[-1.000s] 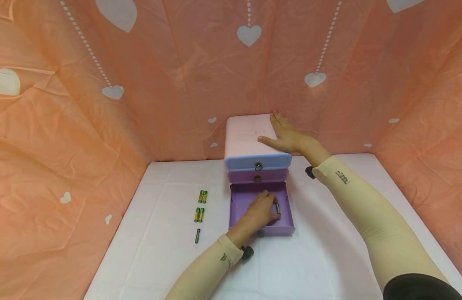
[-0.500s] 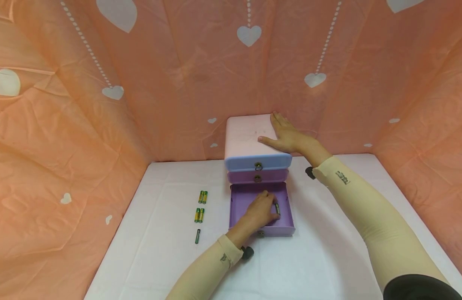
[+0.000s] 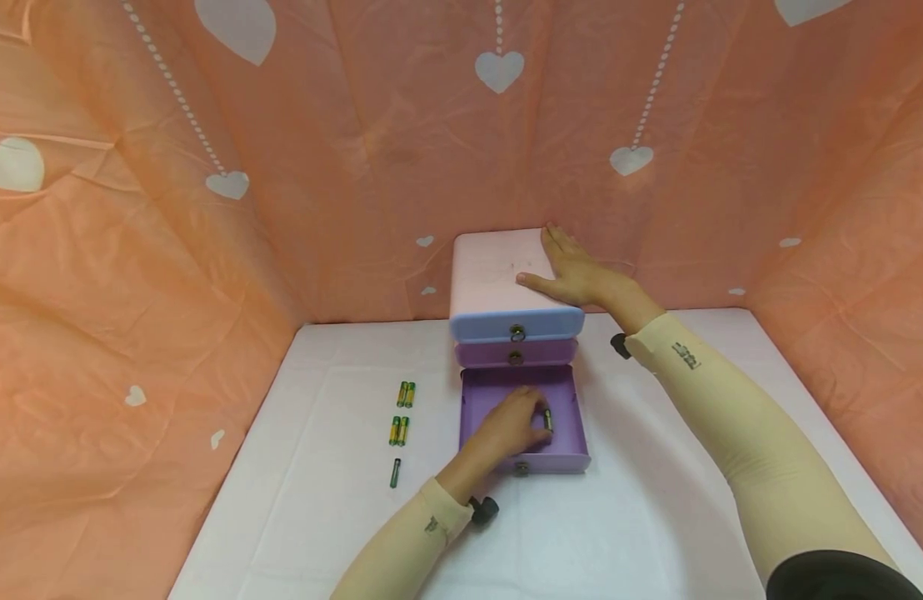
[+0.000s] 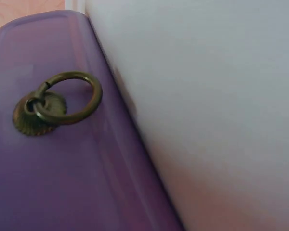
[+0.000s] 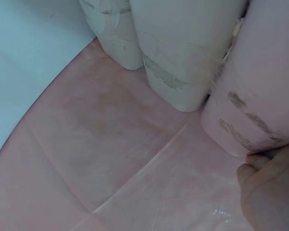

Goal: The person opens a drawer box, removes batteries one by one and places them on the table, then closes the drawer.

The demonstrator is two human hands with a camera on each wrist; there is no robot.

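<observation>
My left hand [image 3: 512, 423] is inside the pulled-out purple drawer [image 3: 476, 392], pinching a small battery [image 3: 547, 419] between thumb and finger at its two ends. The drawer is the lowest of a stacked chest [image 3: 491, 267] with a pink top. My right hand [image 3: 577, 275] rests on that top with fingers spread; in the right wrist view, the right hand's fingers [image 5: 260, 163] touch the chest's back edge. A brass ring handle [image 4: 72, 98] on a purple drawer front fills much of the left wrist view, where the left hand is not seen.
Left of the chest on the white table [image 3: 319, 500] lie a far pair of batteries [image 3: 406, 394], a second pair of batteries [image 3: 398, 431] and a single dark green battery [image 3: 395, 472]. Pink cloth with hearts [image 3: 386, 167] hangs close behind the chest.
My left hand has shifted slightly left within the drawer, and the pinched battery has moved with it. The right hand and the batteries on the table keep their places.
</observation>
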